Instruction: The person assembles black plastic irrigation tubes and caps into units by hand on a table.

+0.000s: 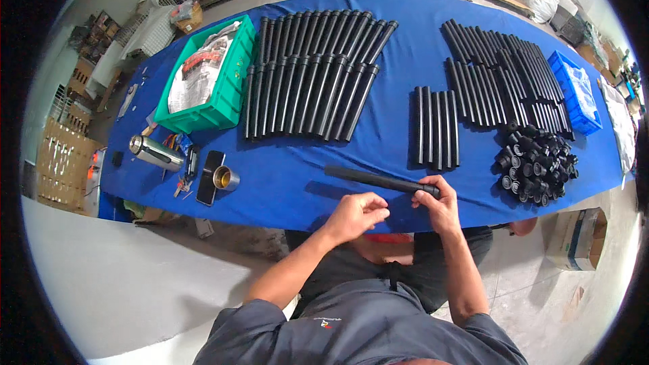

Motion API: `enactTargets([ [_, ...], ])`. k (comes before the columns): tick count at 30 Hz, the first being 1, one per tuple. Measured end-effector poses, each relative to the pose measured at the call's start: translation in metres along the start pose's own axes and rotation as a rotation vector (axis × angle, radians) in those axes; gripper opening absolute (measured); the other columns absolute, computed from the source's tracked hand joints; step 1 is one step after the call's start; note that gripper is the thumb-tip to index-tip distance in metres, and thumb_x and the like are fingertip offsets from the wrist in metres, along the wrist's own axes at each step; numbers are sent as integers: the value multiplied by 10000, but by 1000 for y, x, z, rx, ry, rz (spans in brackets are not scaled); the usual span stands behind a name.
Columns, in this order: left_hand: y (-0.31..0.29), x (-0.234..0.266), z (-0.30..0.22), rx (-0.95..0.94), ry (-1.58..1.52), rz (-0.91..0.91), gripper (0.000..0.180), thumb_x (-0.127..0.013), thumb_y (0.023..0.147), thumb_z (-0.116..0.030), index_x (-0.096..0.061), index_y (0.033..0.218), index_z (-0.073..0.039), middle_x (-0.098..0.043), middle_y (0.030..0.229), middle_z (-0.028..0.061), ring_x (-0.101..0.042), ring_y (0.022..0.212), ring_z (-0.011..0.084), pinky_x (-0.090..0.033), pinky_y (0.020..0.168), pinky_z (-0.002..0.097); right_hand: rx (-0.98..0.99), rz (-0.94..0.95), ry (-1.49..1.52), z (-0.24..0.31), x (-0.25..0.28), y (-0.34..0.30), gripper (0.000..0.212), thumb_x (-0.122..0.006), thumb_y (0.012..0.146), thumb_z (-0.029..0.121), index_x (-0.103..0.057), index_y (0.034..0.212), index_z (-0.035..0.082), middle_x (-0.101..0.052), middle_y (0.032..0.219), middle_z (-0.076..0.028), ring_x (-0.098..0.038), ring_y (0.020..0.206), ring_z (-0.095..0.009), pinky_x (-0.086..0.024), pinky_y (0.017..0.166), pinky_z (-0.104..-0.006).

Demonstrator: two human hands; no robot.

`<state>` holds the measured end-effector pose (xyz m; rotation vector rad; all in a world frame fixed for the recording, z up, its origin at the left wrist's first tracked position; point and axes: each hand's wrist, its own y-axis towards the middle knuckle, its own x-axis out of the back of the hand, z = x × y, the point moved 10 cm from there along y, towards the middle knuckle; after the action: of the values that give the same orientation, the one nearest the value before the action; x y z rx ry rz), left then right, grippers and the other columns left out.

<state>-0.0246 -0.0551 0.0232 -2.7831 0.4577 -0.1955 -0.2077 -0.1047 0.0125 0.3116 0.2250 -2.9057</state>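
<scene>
My right hand (441, 206) is closed round the right end of a black tube (378, 179), where a cap-like collar shows between the fingers. The tube points left over the blue-covered table, its far end slightly blurred. Just below it, my left hand (356, 216) is apart from the tube, with fingers loosely bent and a gap between thumb and forefinger; nothing shows in it. To the right of my right hand lies a pile of black caps (537, 165). Beyond it, several plain black tubes (437, 128) lie side by side.
Two rows of capped tubes (307, 94) lie mid-table beside a green crate (233, 105) holding paper. More plain tubes (500, 74) and a blue bin (574, 94) are at right. A steel flask (157, 152), phone (211, 176) and metal cup (226, 178) stand or lie at left.
</scene>
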Motion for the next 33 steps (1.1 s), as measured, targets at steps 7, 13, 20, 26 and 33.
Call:
enactTargets([
  [7, -44, 38, -130, -631, 1108, -272, 363, -770, 761, -215, -669, 1062, -39, -659, 997, 109, -622, 931, 297, -520, 776, 393, -54, 347, -42, 41, -64, 29, 265, -729, 803, 17, -596, 1030, -11, -649, 831, -58, -645, 737, -123, -528, 684, -262],
  [13, -31, 85, -159, -704, 1076, -339, 303, -747, 804, -157, -654, 1035, 14, -664, 916, 168, -647, 821, 322, -524, 736, 400, -59, 424, 321, 41, -104, 68, 588, -743, 816, 53, -441, 1314, -31, -642, 920, -98, -648, 819, -178, -551, 735, -303],
  [20, 112, 148, -236, -733, 1090, -525, 306, -696, 835, -224, -646, 1029, 7, -662, 873, 164, -657, 783, 289, -515, 718, 374, -77, 1034, -380, -22, -178, 59, 369, -721, 875, 282, -632, 1062, -24, -624, 747, -46, -589, 585, -124, -506, 512, -292],
  [26, 286, 185, -242, -444, 1228, -628, 388, -686, 808, -322, -675, 1034, -6, -705, 958, 196, -681, 924, 343, -523, 827, 427, -190, 1135, -131, -25, -166, 66, 398, -706, 886, 293, -609, 1129, -7, -592, 707, -25, -576, 559, -108, -476, 479, -275],
  [33, 370, 200, -216, -57, 1345, -585, 365, -639, 814, -273, -673, 1048, 5, -682, 1064, 249, -657, 1033, 390, -515, 920, 482, -110, 1149, -183, -17, -169, 66, 435, -703, 872, 340, -615, 1102, -19, -609, 711, -57, -591, 545, -148, -475, 481, -308],
])
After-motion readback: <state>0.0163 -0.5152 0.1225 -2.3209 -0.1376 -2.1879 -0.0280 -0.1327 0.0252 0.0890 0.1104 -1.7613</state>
